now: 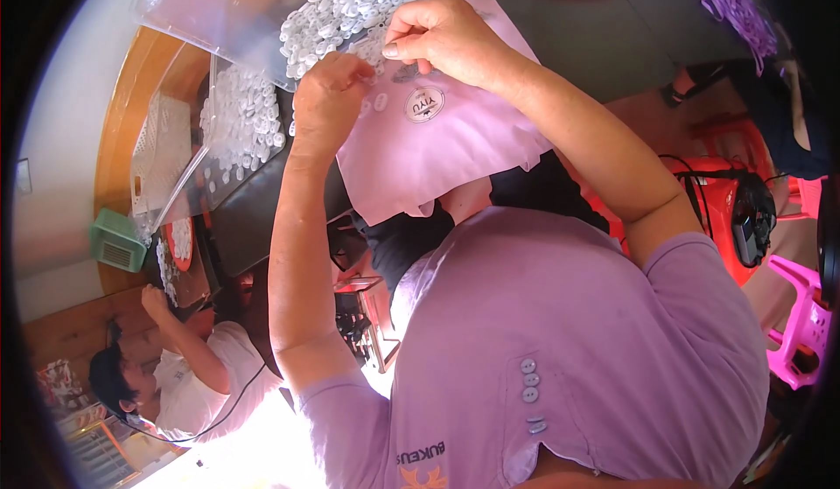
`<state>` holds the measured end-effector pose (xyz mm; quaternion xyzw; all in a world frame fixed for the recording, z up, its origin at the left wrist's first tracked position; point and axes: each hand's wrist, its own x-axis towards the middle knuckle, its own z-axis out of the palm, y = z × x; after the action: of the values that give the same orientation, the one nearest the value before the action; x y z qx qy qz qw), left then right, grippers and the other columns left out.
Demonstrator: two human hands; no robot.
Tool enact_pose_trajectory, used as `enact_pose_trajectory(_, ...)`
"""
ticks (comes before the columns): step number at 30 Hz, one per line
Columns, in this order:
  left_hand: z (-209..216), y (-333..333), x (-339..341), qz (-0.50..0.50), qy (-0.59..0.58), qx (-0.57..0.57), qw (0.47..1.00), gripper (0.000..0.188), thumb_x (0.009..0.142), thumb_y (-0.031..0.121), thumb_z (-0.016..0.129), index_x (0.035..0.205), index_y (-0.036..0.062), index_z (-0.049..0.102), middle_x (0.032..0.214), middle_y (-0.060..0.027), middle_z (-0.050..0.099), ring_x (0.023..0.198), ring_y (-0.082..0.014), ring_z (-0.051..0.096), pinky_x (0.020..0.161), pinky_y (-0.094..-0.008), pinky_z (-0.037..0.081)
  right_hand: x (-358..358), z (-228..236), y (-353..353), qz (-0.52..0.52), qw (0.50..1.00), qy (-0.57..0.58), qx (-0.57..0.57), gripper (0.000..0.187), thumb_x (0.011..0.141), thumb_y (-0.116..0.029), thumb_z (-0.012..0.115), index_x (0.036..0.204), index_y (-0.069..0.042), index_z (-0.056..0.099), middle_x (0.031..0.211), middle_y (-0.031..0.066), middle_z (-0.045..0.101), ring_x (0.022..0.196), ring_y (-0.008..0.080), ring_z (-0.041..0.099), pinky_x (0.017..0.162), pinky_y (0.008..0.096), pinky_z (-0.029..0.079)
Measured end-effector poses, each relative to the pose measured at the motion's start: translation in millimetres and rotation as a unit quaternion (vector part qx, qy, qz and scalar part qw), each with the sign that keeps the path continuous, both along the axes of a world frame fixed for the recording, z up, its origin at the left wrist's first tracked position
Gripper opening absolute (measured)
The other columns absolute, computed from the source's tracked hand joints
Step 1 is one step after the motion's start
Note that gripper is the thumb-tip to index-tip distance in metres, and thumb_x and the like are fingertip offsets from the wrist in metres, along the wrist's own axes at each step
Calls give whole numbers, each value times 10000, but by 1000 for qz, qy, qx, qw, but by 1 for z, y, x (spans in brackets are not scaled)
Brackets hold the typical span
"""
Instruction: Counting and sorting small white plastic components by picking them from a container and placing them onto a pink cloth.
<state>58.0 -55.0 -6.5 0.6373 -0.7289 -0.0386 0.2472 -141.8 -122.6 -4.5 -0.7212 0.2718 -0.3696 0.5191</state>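
Observation:
My left hand (325, 104) is closed, its fingertips curled together over the upper left edge of a pink cloth (394, 165). My right hand (455, 43) is pinched just to its right, thumb against forefinger; whatever either hand holds is too small to make out. The cloth spreads over the table edge toward my lap and bears a round white printed patch (425, 104). A few small white oval plastic pieces (376, 101) lie on it beside my left fingers. Right beyond my hands is a heap of the same white pieces (350, 8) in a clear plastic tray (214, 8).
Left of my forearm, another heap of white pieces (248, 117) lies by a white perforated basket (162, 139). A green basket (120, 240) stands farther left. A co-worker (206, 366) sits at lower left. Purple strands (735, 8) hang at upper right, above a red chair (731, 218) and a pink stool (801, 323).

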Motion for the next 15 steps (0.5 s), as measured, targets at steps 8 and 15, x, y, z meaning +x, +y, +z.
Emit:
enact_pose_trajectory(8, 1, 6, 9, 31, 116, -27, 992, 161, 742, 14, 687, 899, 50, 699, 806, -59, 634, 691, -204, 633, 674, -309, 507, -1, -2, -2, 4, 999, 5, -48, 122, 843, -120, 685, 799, -13, 645, 699, 20, 618, 548, 66, 526, 527, 232, 440)
enact_pose_trajectory(15, 5, -3, 3, 15, -36, -6, 999, 107, 781, 123, 689, 871, 64, 686, 875, -82, 647, 823, -262, 642, 716, -372, 504, 0, -2, -1, -7, 999, 2, -42, 106, 837, -106, 689, 807, -13, 649, 710, 17, 630, 537, 65, 526, 523, 226, 442)
